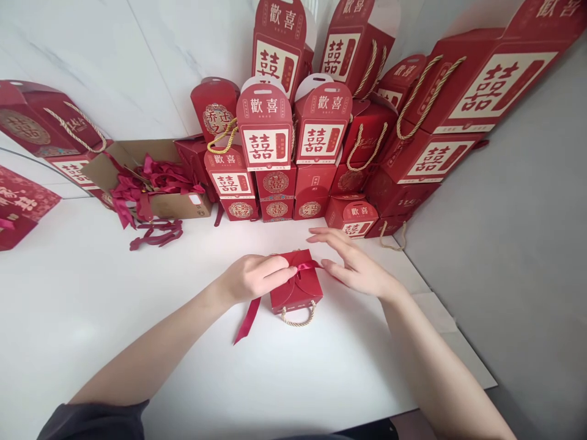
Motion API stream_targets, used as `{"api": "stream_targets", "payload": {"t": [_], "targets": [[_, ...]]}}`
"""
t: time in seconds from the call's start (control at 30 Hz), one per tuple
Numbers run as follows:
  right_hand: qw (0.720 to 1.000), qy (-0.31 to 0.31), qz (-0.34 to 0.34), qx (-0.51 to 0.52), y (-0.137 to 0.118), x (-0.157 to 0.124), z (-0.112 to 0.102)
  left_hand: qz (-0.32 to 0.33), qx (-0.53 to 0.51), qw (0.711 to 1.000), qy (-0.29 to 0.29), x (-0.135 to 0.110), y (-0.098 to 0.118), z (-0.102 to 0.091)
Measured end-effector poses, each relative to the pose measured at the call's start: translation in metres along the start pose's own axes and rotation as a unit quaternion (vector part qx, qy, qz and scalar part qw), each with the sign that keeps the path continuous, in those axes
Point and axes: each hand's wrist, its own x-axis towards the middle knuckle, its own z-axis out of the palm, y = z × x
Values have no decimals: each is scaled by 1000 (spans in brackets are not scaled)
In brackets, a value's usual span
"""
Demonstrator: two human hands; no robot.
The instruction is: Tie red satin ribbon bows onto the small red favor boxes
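A small red gift box (287, 297) stands on the white table in front of me, its top flaps folded over. A gold rope handle (299, 322) hangs from its near side. My left hand (257, 276) is over the box's top left, fingers pinched on a crimson ribbon (249, 321). One end of the ribbon trails down onto the table; a short piece points right from my fingertips. To the right of the box, my right hand (355, 263) has its fingers apart, thumb near the ribbon's right end, with nothing seen in it.
Stacked red gift boxes (266, 146) line the wall behind, with more at right (440, 156). A cardboard box (178, 206) of crimson ribbons stands back left, loose ribbons (156, 235) before it. Another red box (27, 208) is at far left. The white table (197, 373) has its edge at right.
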Motion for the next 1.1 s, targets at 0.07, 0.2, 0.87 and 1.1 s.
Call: {"api": "stream_targets", "payload": {"t": [0.07,0.2,0.87,1.1], "targets": [[994,-18,24,105,-7,4,8,7,6,1000,2,2,1,-1],[973,-36,68,218,-11,11,22,20,21,1000,1,5,2,-4],[915,-109,99,375,-2,10,19,86,33,996,2,11,7,-11],[902,-79,152,396,6,5,16,-193,-192,960,-71,8,6,-10]]}}
